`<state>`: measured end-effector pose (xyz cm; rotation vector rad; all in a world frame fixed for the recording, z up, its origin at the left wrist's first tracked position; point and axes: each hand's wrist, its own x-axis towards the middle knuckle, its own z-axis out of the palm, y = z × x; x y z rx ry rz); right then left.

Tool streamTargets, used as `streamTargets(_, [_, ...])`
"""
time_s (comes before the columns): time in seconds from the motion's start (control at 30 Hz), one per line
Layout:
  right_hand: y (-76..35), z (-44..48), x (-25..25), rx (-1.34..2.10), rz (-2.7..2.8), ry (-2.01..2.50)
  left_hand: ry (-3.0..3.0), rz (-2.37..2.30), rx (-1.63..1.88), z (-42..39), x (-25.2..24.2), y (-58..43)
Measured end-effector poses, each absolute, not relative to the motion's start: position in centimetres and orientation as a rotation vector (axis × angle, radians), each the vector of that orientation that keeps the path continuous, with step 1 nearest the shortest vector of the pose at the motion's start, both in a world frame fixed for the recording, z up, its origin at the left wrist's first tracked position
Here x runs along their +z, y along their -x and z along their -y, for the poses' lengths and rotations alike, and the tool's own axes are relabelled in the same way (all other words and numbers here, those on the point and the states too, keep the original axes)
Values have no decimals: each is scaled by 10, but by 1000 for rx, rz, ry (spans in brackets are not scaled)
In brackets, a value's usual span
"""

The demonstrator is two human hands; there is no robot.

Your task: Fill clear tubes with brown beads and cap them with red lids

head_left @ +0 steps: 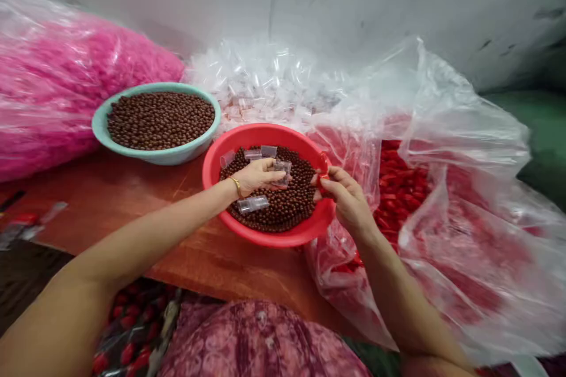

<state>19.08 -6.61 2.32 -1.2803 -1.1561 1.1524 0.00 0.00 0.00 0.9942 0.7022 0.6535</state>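
Red basin (pixel 260 136) on the wooden counter (pixel 207 253), heaped with brown balls (pixel 283 209). Left hand (pixel 259 177) palm down over them, fingertips against a clear plastic tube (pixel 282 169); can't tell if the grip is closed on it. Other tubes lie on the balls, one (pixel 253 204) just below the hand. Right hand (pixel 347 197) at the basin rim, grip pinching a small red piece (pixel 323 179); fingers hide most of it, shape unclear. Teal basin (pixel 132 112) just left, also full of brown balls. Behind: bag of clear tubes (pixel 260 79), bag of pink pieces (pixel 75 82). Right: bag of red pieces (pixel 400 188), blurred through film. Bottom edge: patterned cloth (pixel 260 341), red-printed bag (pixel 132 330), both cut off.
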Motion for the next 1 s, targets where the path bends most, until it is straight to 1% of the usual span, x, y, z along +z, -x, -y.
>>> streamTargets(0.17, [-186,48,28,1242,1161,1207,-1055,-580,520,0,7,0])
streamTargets(0.33, [-179,29,33,1266,1534,1231,-1111,-470,382,2,10,2])
streamTargets(0.43, [-174,22,32,1224,1635,1210,-1128,-459,325,1,11,4])
streamTargets(0.53, [-170,22,27,1174,1515,1250,-1151,-471,349,1,12,4])
streamTargets(0.67, [-170,26,20,1458,1240,1197,-1239,-512,432,4,14,1])
streamTargets(0.73, [-173,29,19,1491,1183,1128,-1303,-535,458,6,14,-1])
streamTargets(0.8, [-176,31,18,1380,1221,1125,-1370,-573,477,7,14,-3])
streamTargets(0.93, [-176,33,15,999,1403,1226,-1540,-695,495,9,11,-5])
streamTargets(1.0, [-171,34,12,906,1434,1225,-1643,-725,547,8,8,-6])
